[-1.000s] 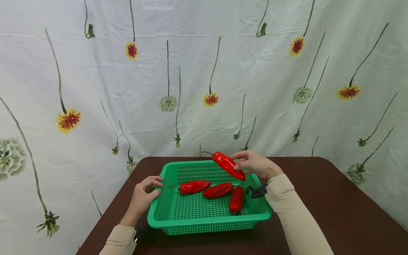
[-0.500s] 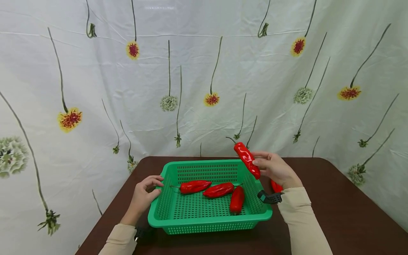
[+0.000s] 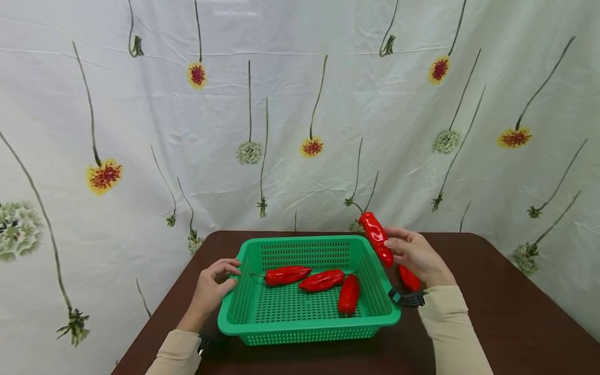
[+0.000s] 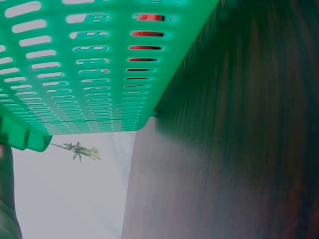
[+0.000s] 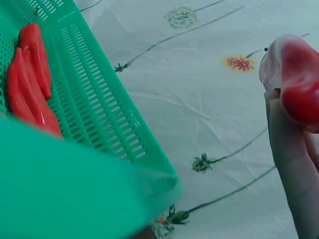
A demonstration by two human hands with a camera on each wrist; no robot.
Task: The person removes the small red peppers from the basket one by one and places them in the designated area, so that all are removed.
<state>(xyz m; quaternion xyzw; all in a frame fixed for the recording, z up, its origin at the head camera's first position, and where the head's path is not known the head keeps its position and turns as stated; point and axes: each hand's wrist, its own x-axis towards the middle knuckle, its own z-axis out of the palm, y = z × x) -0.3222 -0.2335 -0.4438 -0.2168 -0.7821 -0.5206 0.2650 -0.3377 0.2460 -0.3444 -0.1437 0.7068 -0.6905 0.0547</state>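
My right hand [image 3: 419,256] pinches a long red pepper [image 3: 376,237] between thumb and fingers, just past the right rim of a green plastic basket [image 3: 309,327]. The pepper tilts, its green stem pointing up and left; the right wrist view shows its rounded end [image 5: 301,82] close up. My left hand [image 3: 211,286] rests its fingertips at the basket's left rim, fingers loosely bent. Inside lie three red peppers: one at left [image 3: 287,275], one in the middle [image 3: 321,280], one at right [image 3: 349,295]. Another red pepper [image 3: 409,278] lies on the table, partly hidden by my right hand.
The basket stands on a dark brown table [image 3: 487,307]. A pale curtain [image 3: 403,104] printed with flowers hangs behind the table. A dark watch-like band [image 3: 407,298] sits at my right wrist, beside the basket's right rim.
My right hand has carried the held pepper from above the basket rightward past its rim. The pepper on the table has come into sight. My left hand and the basket have stayed put.
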